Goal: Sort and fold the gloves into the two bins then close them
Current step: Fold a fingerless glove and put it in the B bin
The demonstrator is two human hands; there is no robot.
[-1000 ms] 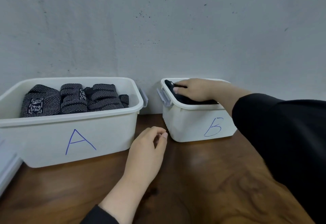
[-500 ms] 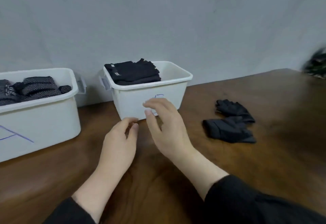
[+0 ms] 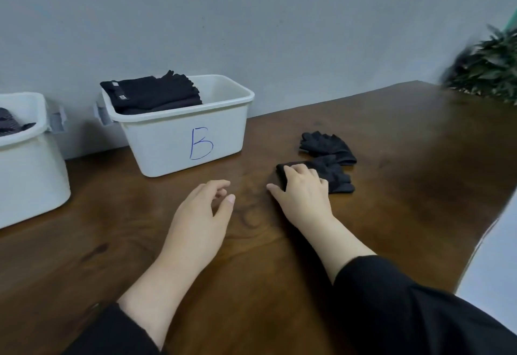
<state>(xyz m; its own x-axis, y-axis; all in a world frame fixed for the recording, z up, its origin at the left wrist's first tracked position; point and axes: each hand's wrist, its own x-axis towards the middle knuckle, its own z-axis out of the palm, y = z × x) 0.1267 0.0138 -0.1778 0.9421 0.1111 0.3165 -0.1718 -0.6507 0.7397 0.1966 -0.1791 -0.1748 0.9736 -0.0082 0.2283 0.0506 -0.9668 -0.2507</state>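
White bin B (image 3: pixel 223 128) stands against the wall with folded black gloves (image 3: pixel 152 94) stacked in its left half. At the far left is the edge of bin A (image 3: pixel 33 164), with patterned dark gloves (image 3: pixel 11 125) inside. Two loose black gloves lie on the table right of bin B: the far glove (image 3: pixel 326 144) and the near glove (image 3: pixel 338 177). My right hand (image 3: pixel 303 195) rests on the near glove's left end, fingers on top and thumb on the table beside it. My left hand (image 3: pixel 200 219) is over the table in front of bin B, loosely curled and holding nothing.
The bins sit on a dark wooden table (image 3: pixel 419 158) against a grey wall. A potted plant (image 3: pixel 486 69) stands at the far right corner. Grey latches (image 3: pixel 57 122) hang on the bins' facing ends. The table's right edge runs diagonally at the right.
My right hand left bin B, crossed in front of it and came down on the near loose glove. The view swung right; my left hand stayed over the table.
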